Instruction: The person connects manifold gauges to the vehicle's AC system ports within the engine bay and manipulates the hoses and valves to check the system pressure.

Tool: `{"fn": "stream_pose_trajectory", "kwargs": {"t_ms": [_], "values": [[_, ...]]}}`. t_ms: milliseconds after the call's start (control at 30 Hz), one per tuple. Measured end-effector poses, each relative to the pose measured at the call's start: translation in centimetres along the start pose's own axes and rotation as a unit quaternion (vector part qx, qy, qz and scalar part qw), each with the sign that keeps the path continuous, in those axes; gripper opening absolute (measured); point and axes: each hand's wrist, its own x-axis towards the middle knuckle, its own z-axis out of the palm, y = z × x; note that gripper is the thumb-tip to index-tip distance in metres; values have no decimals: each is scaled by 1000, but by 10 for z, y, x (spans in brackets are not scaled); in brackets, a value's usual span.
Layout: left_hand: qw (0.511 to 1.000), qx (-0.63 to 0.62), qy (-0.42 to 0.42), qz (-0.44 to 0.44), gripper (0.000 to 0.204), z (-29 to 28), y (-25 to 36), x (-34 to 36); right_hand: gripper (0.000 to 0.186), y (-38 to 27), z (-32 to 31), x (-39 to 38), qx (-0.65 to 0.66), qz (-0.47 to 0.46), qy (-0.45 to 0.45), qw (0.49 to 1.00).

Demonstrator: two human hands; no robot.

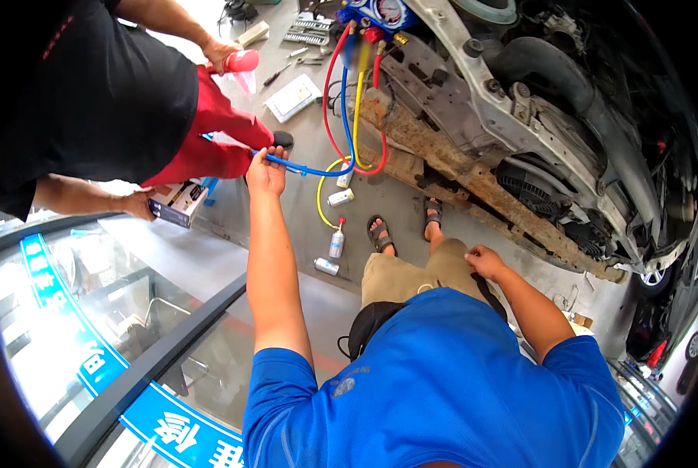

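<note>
My left hand reaches out to the left, its fingers closed round the end of a blue hose. That hose runs up to a blue manifold gauge set at the car's front end, beside a red hose and a yellow hose. The yellow hose leads down to a small upright can with a red fitting on top. By my shorts, my right hand hangs with its fingers curled; what they hold, if anything, is hidden.
Several loose cans lie on the floor. A person in black and red stands left, holding a red-topped bottle and a box. The stripped car front fills the right. Tools and a white tray lie beyond.
</note>
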Motion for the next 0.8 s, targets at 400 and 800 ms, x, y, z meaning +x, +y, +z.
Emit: {"fn": "stream_pose_trajectory", "kwargs": {"t_ms": [400,800], "values": [[997,-22,50,48,10,6,3,-47,39,-30,6,-31,-41,-72,-3,997],[845,424,-217,242,41,81,-31,-317,54,-380,10,-60,418,-157,-419,791]]}}
